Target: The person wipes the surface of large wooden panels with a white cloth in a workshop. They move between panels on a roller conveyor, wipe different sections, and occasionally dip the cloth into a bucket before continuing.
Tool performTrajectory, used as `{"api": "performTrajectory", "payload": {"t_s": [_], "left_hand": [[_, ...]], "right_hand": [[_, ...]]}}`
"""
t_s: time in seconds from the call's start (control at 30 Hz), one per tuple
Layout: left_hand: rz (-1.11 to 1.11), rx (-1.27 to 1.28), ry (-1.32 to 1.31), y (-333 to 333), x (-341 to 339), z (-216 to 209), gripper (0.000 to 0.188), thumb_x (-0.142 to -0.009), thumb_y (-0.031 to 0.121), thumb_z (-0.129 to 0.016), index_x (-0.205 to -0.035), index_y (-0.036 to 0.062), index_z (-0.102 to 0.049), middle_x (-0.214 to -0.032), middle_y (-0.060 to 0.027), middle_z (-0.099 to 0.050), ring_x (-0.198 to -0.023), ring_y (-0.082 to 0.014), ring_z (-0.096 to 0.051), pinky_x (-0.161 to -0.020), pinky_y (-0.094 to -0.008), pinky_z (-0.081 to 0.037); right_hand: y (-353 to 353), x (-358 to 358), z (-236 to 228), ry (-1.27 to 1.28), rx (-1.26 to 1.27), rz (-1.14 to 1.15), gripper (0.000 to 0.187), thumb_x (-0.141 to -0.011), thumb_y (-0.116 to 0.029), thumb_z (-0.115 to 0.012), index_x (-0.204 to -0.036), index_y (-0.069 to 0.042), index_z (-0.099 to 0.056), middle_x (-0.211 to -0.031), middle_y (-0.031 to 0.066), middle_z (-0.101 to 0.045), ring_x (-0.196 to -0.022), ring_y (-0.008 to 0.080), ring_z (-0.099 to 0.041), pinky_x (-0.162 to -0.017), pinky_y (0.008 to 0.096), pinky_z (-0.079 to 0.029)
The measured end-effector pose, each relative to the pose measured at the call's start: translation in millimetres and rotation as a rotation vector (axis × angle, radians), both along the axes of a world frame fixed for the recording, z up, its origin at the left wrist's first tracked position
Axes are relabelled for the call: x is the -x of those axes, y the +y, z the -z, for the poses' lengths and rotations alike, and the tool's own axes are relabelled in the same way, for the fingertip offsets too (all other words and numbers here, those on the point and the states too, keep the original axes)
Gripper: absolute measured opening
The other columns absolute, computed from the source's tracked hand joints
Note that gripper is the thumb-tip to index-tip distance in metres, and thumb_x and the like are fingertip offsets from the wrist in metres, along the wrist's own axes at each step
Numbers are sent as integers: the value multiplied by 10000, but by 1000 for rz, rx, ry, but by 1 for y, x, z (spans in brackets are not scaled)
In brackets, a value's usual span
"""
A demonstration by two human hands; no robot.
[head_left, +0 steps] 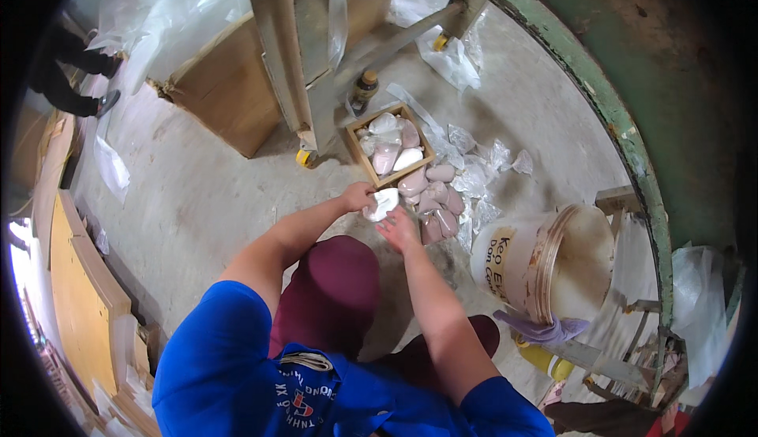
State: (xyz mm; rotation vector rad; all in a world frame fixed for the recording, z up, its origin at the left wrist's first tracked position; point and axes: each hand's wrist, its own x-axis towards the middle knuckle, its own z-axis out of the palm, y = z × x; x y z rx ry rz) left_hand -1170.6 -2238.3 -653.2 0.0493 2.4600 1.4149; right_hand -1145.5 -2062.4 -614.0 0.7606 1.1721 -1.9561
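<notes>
In front of my knees, a white, rounded flat piece (387,200) is held between my two hands; its exact kind I cannot make out. My left hand (359,197) pinches its left edge. My right hand (399,230) is closed at its lower right side, fingers against it. Just beyond stands a small wooden box (350,138) holding pink and white rounded pieces, some in clear plastic. To its right, several pink rounded pieces (434,194) lie heaped on the floor, close to my right hand.
Crumpled clear plastic bags (474,176) lie beside the heap. A large white bucket (513,251) stands at the right, near a purple cloth (545,329). A dark bottle (364,92) stands behind the box, next to a wheeled frame (320,113). Another person's legs (75,74) show far left.
</notes>
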Motion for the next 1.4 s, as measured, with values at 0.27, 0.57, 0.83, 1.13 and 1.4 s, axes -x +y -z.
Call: {"api": "performTrajectory", "payload": {"t_s": [0.27, 0.57, 0.83, 1.13, 1.4], "left_hand": [[93, 420, 100, -6, -12, 11, 423, -712, 262, -562, -1063, 30, -592, -976, -204, -631, -924, -366, -602, -836, -430, -477], [397, 256, 88, 31, 18, -53, 234, -786, 239, -564, -897, 39, -618, -812, -170, -639, -773, -347, -616, -688, -424, -482], [365, -161, 125, 132, 37, -143, 183, -873, 156, -554, -993, 24, -596, -801, -40, -635, -771, -122, -615, -678, -260, -475], [446, -310, 263, 185, -12, -260, 156, -907, 114, -530, -1002, 12, -598, -849, -13, -612, -809, -67, -543, -727, -232, -441], [1298, 30, 530, 347, -54, -329, 168, -851, 141, -554, -919, -4, -603, -834, -127, -625, -753, -236, -594, -705, -332, -466]], "right_hand": [[64, -28, -96, 463, -246, -140, 316, -870, -82, -537, -1183, -47, -515, -1150, 97, -575, -964, 258, -608, -775, 322, -491], [252, -75, -266, 1054, -2035, -436, 290, -757, -291, -699, -915, -57, -634, -850, 121, -629, -781, 324, -594, -762, 436, -444], [299, -102, -240, 1047, -1697, -639, 413, -814, -398, -618, -604, -57, -517, -600, 149, -542, -604, 339, -573, -534, 421, -438], [229, -250, -247, 1253, -1512, -738, 319, -788, -347, -668, -663, -77, -551, -675, 71, -565, -588, 254, -580, -517, 367, -459], [343, -290, -275, 873, -1777, 111, 210, -753, -188, -711, -843, -50, -580, -830, 90, -583, -703, 244, -559, -616, 324, -459]]}}
